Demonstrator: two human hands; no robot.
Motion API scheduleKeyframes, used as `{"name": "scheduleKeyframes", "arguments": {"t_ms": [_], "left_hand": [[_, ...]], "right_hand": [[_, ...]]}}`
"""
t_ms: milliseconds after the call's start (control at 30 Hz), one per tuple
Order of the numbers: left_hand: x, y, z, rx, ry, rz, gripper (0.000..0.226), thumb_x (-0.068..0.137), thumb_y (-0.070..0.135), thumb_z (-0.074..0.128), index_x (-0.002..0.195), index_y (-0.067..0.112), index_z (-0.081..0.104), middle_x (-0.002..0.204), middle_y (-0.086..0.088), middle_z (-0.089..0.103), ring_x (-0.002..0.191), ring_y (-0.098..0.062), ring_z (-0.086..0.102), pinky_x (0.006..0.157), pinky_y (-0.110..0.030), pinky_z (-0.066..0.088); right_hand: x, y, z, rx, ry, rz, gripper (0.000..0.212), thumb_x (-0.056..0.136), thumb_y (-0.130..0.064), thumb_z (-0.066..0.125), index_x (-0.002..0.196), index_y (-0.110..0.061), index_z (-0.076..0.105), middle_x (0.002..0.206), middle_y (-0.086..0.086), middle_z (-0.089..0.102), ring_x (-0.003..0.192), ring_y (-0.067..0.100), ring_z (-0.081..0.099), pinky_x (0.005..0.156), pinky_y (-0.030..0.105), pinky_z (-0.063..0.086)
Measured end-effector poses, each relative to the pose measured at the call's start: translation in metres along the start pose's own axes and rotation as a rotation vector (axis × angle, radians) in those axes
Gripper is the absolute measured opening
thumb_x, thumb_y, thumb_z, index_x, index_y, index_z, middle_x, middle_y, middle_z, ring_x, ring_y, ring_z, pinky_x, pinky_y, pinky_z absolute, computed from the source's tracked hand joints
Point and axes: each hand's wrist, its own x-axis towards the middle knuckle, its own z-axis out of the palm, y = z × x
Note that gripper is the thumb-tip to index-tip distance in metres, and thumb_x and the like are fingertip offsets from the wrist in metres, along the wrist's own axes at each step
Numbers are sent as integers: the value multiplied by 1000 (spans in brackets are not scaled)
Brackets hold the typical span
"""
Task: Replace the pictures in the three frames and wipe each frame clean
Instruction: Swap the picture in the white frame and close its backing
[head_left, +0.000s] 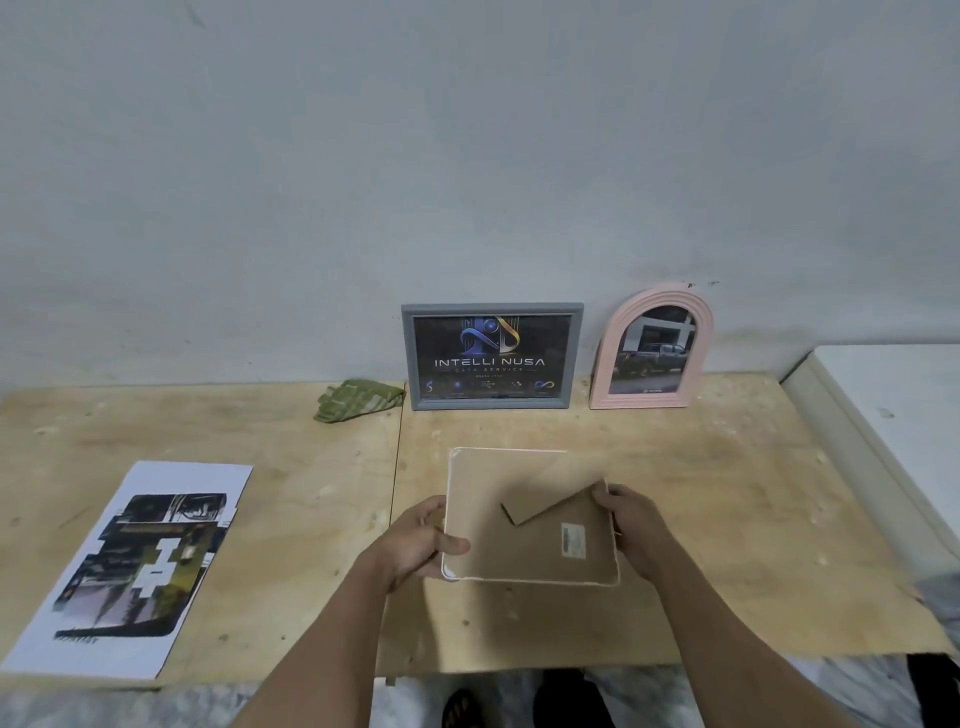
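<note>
Both hands, left (415, 545) and right (631, 530), grip third frame (530, 519) face-down near tabletop (727, 493) front edge. Gray frame (492, 357), pink frame (652, 348) stand at back, look done. Cloth (358, 400) untouched, print sheet (130, 566) waiting at left.

Looked like a makeshift workshop or back room: raw plywood bench (727, 467) with chipped, scuffed sheets butted together, bare stained plaster wall (363, 182) behind, marble-pattern floor (727, 691) below.
</note>
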Motion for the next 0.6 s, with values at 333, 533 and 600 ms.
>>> {"name": "scheduleKeyframes", "arguments": {"t_ms": [333, 533, 600], "left_hand": [[8, 24, 8, -98, 242, 150, 18, 93, 18, 67, 100, 2, 73, 86, -11, 74, 68, -24, 63, 69, -31, 47], [2, 30, 8, -77, 100, 120, 17, 92, 16, 67, 103, 5, 74, 96, -13, 77, 82, -24, 69, 78, -40, 58], [-1, 36, 12, -36, 107, 128, 18, 90, 23, 70, 100, 10, 75, 86, -8, 75, 72, -19, 67, 67, -33, 55]], "right_hand": [[-10, -10, -5, -41, -106, -140, 19, 93, -19, 60, 94, -5, 72, 87, 13, 69, 76, 23, 62, 67, 35, 51], [-10, -24, -6, -70, -52, -219, 23, 86, -13, 61, 105, -20, 71, 95, 5, 74, 85, 27, 69, 71, 38, 56], [-12, -30, -4, -56, -86, -233, 27, 86, -7, 60, 109, -19, 70, 98, 7, 75, 85, 26, 70, 73, 37, 56]]}}
